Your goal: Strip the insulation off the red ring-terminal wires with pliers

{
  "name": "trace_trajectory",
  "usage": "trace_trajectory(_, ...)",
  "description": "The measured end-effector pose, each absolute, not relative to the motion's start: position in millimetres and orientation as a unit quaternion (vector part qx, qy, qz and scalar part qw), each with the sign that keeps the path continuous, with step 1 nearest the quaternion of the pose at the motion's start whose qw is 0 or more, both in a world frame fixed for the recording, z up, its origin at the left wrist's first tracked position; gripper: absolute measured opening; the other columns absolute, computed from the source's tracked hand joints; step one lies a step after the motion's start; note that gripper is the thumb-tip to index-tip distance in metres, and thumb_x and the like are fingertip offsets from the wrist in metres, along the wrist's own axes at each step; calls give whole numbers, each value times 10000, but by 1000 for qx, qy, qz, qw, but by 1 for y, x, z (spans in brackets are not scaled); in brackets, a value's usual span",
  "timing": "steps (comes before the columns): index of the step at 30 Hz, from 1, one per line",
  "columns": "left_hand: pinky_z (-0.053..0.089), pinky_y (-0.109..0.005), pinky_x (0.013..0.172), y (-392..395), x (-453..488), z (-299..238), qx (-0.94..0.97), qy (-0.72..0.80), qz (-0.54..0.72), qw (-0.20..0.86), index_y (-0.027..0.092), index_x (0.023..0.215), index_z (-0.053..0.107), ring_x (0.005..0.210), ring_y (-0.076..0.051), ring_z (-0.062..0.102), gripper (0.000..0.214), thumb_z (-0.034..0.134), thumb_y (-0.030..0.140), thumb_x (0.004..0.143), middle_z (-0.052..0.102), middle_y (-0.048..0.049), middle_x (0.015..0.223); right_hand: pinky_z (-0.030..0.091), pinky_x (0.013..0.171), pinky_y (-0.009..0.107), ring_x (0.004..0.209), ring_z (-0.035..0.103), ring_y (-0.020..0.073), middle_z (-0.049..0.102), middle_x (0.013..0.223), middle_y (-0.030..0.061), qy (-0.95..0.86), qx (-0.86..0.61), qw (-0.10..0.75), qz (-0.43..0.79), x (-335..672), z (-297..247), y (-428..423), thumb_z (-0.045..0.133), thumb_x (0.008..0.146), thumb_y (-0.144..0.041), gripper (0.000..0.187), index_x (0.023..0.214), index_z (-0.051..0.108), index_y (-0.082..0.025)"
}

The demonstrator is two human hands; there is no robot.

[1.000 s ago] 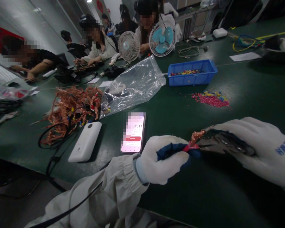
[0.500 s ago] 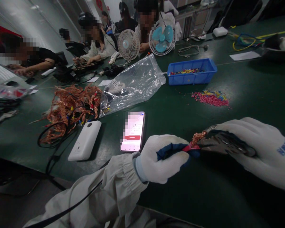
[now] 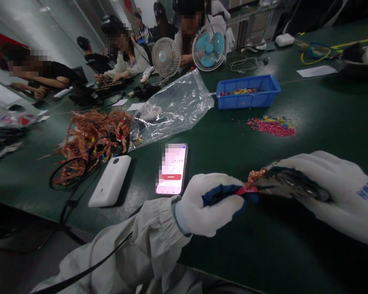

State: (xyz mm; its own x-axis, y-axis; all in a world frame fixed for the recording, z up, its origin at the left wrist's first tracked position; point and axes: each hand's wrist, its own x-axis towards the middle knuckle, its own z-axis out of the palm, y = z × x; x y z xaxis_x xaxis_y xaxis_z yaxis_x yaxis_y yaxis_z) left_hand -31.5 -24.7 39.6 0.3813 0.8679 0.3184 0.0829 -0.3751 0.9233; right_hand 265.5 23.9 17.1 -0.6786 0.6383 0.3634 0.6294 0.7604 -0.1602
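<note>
My left hand point(image 3: 213, 204), in a white glove with dark blue palm and fingertips, is closed on a piece of copper wire point(image 3: 255, 178) with a reddish-pink sleeve at its base. The bare, twisted copper sticks out to the right of my fingertips. My right hand point(image 3: 331, 192), gloved too, is wrapped around metal pliers point(image 3: 290, 183), their exact type unclear. The jaws reach left to the copper, and their tip appears to touch its end. My right fingers partly hide the handles.
On the green table point(image 3: 221, 151) lie pink, yellow and blue scraps point(image 3: 274, 126), a blue bin point(image 3: 248, 98), a clear plastic bag point(image 3: 178, 106), a phone point(image 3: 171, 169), a white power bank point(image 3: 110, 181) and a heap of copper wire point(image 3: 86, 143). Two fans point(image 3: 209, 47) and several people are beyond.
My hands, the copper wire and the pliers stay almost exactly in place. Across the table, the person at far left has shifted an arm slightly.
</note>
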Motion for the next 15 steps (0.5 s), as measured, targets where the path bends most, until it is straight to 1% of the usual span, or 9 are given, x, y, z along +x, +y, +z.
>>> trace_trajectory(2, 554, -262, 531, -24, -31, 40, 704, 334, 444, 442, 113, 860, 763, 559, -153, 647, 142, 675, 218, 895, 721, -59, 669, 629, 712, 426, 936, 727, 267, 777, 1137, 37, -917, -344, 202, 14, 266, 16, 24, 610, 903, -325, 405, 1308, 618, -346)
trace_trajectory(5, 534, -249, 515, -23, -32, 40, 710, 329, 445, 436, 120, 850, 763, 538, -142, 630, 131, 675, 210, 888, 704, -43, 646, 625, 704, 413, 921, 725, 257, 778, 1127, 30, -917, -341, 205, 13, 265, 16, 24, 605, 903, -321, 402, 1305, 617, -348)
trace_trajectory(9, 555, -251, 539, -24, -33, 37, 711, 323, 451, 432, 110, 892, 771, 568, -147, 653, 131, 684, 208, 901, 725, -55, 691, 613, 703, 392, 908, 724, 246, 778, 1100, 26, -914, -342, 219, 14, 263, 17, 24, 614, 891, -308, 385, 1274, 629, -337)
trace_trajectory(12, 563, -258, 548, -24, -34, 37, 709, 332, 435, 444, 114, 914, 769, 585, -153, 661, 145, 678, 227, 911, 726, -56, 706, 604, 689, 393, 890, 725, 250, 780, 1080, 31, -914, -343, 216, 16, 261, 18, 24, 616, 886, -307, 374, 1259, 639, -332)
trace_trajectory(15, 545, -257, 533, -24, -34, 38, 701, 336, 423, 465, 112, 893, 758, 567, -145, 634, 153, 670, 236, 910, 691, -42, 666, 607, 670, 387, 871, 722, 242, 781, 1065, 26, -917, -340, 209, 16, 262, 19, 25, 605, 897, -311, 364, 1259, 635, -336)
